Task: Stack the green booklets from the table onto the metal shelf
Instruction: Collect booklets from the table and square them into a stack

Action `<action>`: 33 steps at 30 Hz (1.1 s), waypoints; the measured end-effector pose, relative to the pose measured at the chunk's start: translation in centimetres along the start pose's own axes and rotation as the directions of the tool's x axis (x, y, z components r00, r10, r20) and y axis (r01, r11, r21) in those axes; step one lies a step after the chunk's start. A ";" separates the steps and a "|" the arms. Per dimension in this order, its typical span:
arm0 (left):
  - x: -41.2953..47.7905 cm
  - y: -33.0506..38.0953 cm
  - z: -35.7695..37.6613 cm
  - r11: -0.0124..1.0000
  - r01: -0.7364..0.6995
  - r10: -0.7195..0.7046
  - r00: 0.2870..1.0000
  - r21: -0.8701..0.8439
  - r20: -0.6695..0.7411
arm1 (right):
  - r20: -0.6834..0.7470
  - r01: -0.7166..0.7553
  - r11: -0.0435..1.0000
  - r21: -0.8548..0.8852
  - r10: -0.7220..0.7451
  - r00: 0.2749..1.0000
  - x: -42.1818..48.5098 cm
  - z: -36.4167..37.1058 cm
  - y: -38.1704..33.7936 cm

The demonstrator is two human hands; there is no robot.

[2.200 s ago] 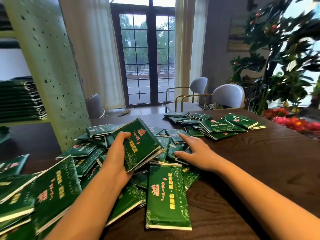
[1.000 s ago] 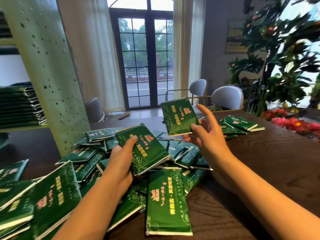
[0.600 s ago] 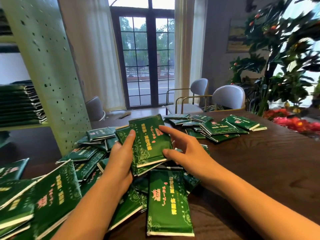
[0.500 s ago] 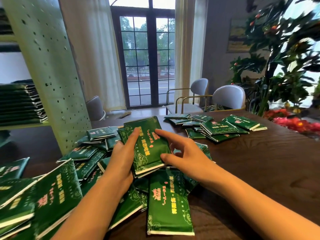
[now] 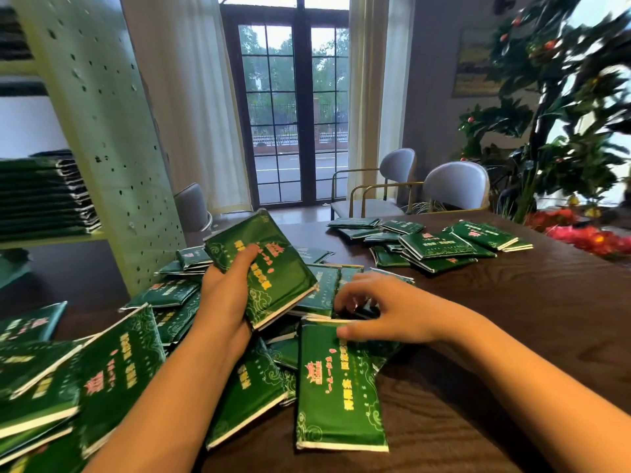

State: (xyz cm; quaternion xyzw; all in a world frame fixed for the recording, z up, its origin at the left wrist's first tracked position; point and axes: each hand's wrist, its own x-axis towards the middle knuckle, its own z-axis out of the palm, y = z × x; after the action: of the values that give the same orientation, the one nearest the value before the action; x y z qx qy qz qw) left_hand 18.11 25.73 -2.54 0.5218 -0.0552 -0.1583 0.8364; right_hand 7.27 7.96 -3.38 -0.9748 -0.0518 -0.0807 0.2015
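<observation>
Several green booklets lie scattered over the dark wooden table. My left hand grips a small stack of green booklets, tilted up above the pile, thumb across the top cover. My right hand reaches down into the middle of the pile, fingers curled over the edge of a booklet lying there; whether it grasps that booklet is blurred. Another booklet lies flat just in front of it. On the left, the pale green metal shelf holds a tall stack of booklets.
A second cluster of booklets lies at the table's far side. Grey chairs stand behind the table, a leafy plant and red flowers at the right. More booklets crowd the near left.
My right hand lifted a booklet from the pile and laid it on the stack in my left hand. It has now dropped back into the pile on the right.
</observation>
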 end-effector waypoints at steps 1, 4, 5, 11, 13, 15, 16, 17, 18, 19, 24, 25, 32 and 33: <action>0.1 -0.1 -0.1 1.000 0.000 0.000 1.000 -0.008 -0.012 | 0.064 -0.012 1.000 -0.022 0.013 0.998 0.0 0.1 0.0; 0.1 -0.1 -0.1 1.000 -0.007 0.006 0.999 -0.028 -0.036 | 0.155 -0.045 0.989 -0.141 0.067 0.986 -0.2 0.4 -0.2; 0.1 -0.1 -0.1 1.000 -0.010 0.009 0.999 -0.027 -0.038 | 0.160 -0.048 0.984 -0.173 0.076 0.984 -0.2 0.5 -0.3; 0.1 -0.2 0.0 1.000 -0.010 0.009 0.999 -0.018 -0.041 | 0.124 -0.044 0.999 0.030 0.040 0.992 -0.2 0.5 0.2; 0.0 -0.2 0.0 1.000 -0.013 0.013 0.999 -0.021 -0.039 | 0.091 -0.074 0.984 0.160 0.060 0.994 -0.2 0.3 0.6; -0.1 -0.1 0.0 1.000 -0.008 0.007 1.000 -0.019 -0.030 | 0.040 -0.090 0.945 0.313 0.081 0.996 -0.1 -0.2 0.8; -0.1 -0.1 0.0 1.000 0.000 0.000 1.000 -0.013 -0.023 | 0.019 -0.093 0.908 0.409 0.093 0.995 -0.1 -0.4 0.9; -0.2 -0.1 0.0 1.000 0.009 -0.010 1.000 -0.007 -0.018 | -0.007 -0.085 0.863 0.499 0.102 0.995 -0.1 -0.7 1.0; -0.2 -0.2 0.0 1.000 0.021 -0.021 1.000 0.000 -0.012 | -0.038 -0.073 0.815 0.574 0.116 0.992 -0.1 -0.9 1.0; -0.2 -0.2 0.0 0.999 0.033 -0.033 0.999 0.009 -0.009 | -0.075 -0.054 0.761 0.647 0.134 0.988 -0.1 -1.1 1.0; -0.4 -0.3 0.1 0.998 0.061 -0.061 0.998 0.020 0.012 | -0.303 0.095 0.492 0.866 0.363 0.881 0.3 -1.0 0.7; -0.5 -0.3 0.1 0.998 0.058 -0.059 0.998 0.029 0.019 | -0.333 0.123 0.458 0.880 0.412 0.848 0.2 -1.0 0.6; -1.6 -0.9 0.6 0.985 0.084 -0.104 0.986 0.153 0.130 | -0.368 0.125 0.431 0.894 0.544 0.754 0.4 -0.6 -0.1; -1.7 -0.9 0.7 0.981 0.088 -0.116 0.981 0.173 0.157 | -0.378 0.127 0.439 0.890 0.550 0.745 0.5 -0.4 -0.3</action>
State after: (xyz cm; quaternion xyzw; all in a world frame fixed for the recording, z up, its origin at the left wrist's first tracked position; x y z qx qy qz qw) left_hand 16.16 25.27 -2.92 0.5763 -0.1109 -0.2390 0.7736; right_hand 7.62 8.10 -2.77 -0.6384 0.1169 -0.3316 0.6848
